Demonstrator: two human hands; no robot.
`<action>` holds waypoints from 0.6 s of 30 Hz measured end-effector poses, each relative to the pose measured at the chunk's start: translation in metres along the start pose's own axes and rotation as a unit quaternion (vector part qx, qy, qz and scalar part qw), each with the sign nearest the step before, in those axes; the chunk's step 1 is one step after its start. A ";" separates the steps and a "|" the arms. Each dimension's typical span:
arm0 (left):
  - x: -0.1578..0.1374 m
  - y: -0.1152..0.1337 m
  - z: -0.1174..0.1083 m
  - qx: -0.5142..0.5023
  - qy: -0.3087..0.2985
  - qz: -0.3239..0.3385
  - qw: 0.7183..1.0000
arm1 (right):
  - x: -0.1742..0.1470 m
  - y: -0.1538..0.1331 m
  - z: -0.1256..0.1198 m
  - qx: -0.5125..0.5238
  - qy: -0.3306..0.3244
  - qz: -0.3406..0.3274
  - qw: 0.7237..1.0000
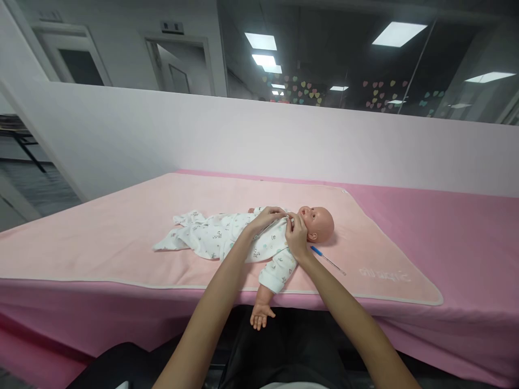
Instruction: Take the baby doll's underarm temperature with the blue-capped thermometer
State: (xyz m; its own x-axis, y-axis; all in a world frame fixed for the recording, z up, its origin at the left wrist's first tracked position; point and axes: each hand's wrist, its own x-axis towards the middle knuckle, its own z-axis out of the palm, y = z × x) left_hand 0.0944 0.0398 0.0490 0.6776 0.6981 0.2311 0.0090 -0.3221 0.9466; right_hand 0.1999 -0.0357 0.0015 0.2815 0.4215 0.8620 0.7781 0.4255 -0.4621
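A baby doll (322,224) lies on its back with its head to the right, dressed in a white printed baby outfit (214,235). Both hands meet at the outfit's neckline, just below the doll's chin. My left hand (267,217) is closed there, its fingertips pinching the collar. From the near side, my right hand (297,232) also pinches the collar, its fingers bent close to the left fingertips. What exactly lies between the fingertips is too small to make out. One doll arm (263,308) hangs over the table's front edge.
A thin rod with a blue end (327,260) lies beside the doll's head. Under the doll spreads a peach mat (101,237) on a pink tablecloth (466,243). A white partition (259,140) with glass above stands behind the table.
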 end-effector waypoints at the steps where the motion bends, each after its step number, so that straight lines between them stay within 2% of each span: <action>1: -0.001 0.001 0.000 0.005 -0.015 -0.004 1.000 | 0.000 0.000 0.000 0.001 0.003 0.000 1.000; 4: -0.003 0.004 0.000 0.014 -0.029 -0.012 0.999 | 0.000 0.000 0.000 0.004 -0.007 0.004 1.000; 12: 0.000 -0.004 -0.001 -0.009 0.026 -0.008 1.000 | 0.001 0.003 0.000 0.006 -0.036 0.002 0.999; 18: -0.003 -0.011 -0.006 -0.019 0.029 -0.006 0.999 | 0.001 0.003 0.001 -0.007 -0.054 0.005 0.998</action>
State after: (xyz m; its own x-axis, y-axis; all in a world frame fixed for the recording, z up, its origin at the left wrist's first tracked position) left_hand 0.0882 0.0449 0.0393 0.6341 0.7381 0.2303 -0.0109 -0.2893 0.9572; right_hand 0.2016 -0.0330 0.0006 0.2271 0.5101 0.8296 0.7834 0.4104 -0.4668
